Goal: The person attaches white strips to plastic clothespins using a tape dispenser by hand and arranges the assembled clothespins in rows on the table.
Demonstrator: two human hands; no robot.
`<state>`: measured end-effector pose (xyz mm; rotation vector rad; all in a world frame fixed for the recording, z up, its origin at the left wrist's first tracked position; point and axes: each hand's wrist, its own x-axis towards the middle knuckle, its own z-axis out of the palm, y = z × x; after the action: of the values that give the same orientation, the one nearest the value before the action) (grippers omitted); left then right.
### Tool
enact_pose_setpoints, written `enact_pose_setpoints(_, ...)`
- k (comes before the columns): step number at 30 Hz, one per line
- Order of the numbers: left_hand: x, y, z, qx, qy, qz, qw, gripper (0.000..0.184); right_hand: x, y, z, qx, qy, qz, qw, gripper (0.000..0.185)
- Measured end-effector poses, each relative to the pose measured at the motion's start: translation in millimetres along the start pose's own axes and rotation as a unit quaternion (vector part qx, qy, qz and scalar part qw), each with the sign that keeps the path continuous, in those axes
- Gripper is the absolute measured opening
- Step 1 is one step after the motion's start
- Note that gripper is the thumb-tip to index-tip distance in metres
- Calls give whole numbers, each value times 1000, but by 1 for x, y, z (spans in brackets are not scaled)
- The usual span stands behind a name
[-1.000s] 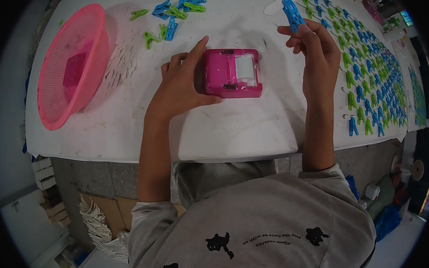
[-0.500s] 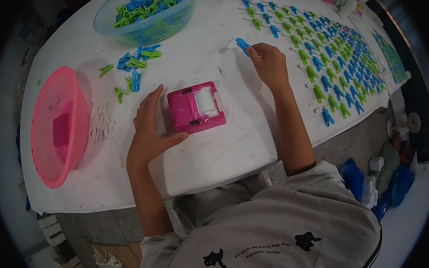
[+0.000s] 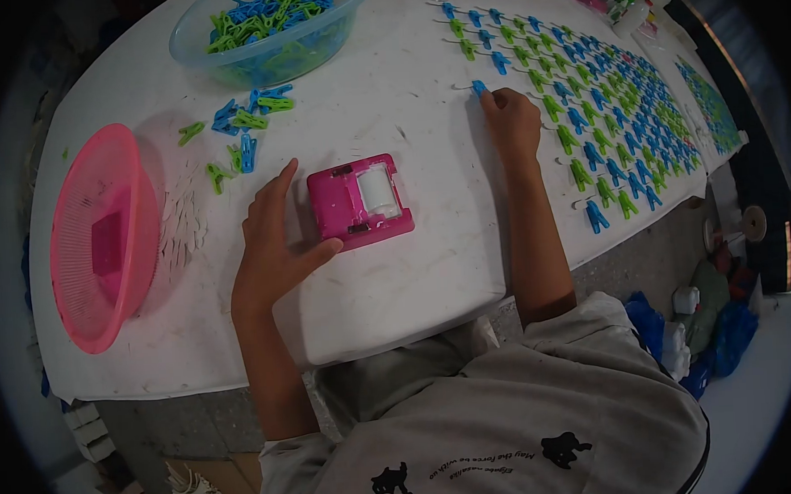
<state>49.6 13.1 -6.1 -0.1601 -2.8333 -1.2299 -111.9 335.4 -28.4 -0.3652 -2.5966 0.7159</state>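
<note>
Across the white tabletop (image 3: 415, 286), your left hand (image 3: 275, 253) spreads unclenched beside the pink box (image 3: 335, 205), contact hard to judge, while your right hand (image 3: 513, 126) pinches a blue clip (image 3: 478, 88), partly hidden by your grip, near the clip rows (image 3: 593, 156), and farther off a translucent basin (image 3: 187, 54) is cut off above.

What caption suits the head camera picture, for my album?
Right hand pinches a blue clip; left hand curves beside a pink box.

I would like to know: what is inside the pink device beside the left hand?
A white roller-like part shows in the opening of the pink device. What lies beneath that part, within the casing, is covered.
</note>
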Motion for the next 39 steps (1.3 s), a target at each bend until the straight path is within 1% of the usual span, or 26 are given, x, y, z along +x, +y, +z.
enact_pose_setpoints(11,0,1,0,5,-5,-7,1000,102,-1,0,0,4,-10,5,1000,30)
enact_pose_setpoints(16,1,0,-1,-1,-2,-4,1000,103,-1,4,-2,7,-27,-3,1000,27)
enact_pose_setpoints(20,0,0,-1,-2,-5,-3,1000,103,1,9,2,14,-21,1,1000,24)
enact_pose_setpoints(22,0,0,-2,5,-8,-3,1000,103,1,5,1,21,-18,35,999,22)
enact_pose_setpoints(26,0,1,-3,5,-7,-3,1000,103,2,4,5,12,3,51,999,21)
enact_pose_setpoints(28,0,1,-4,8,-9,-4,1000,103,3,3,6,4,8,76,997,21)
enact_pose_setpoints(35,0,2,-4,-5,-6,-5,1000,102,6,-4,9,-21,21,88,996,23)
enact_pose_setpoints(39,0,1,-2,6,-3,-1,1000,101,9,-2,12,-5,10,82,997,23)
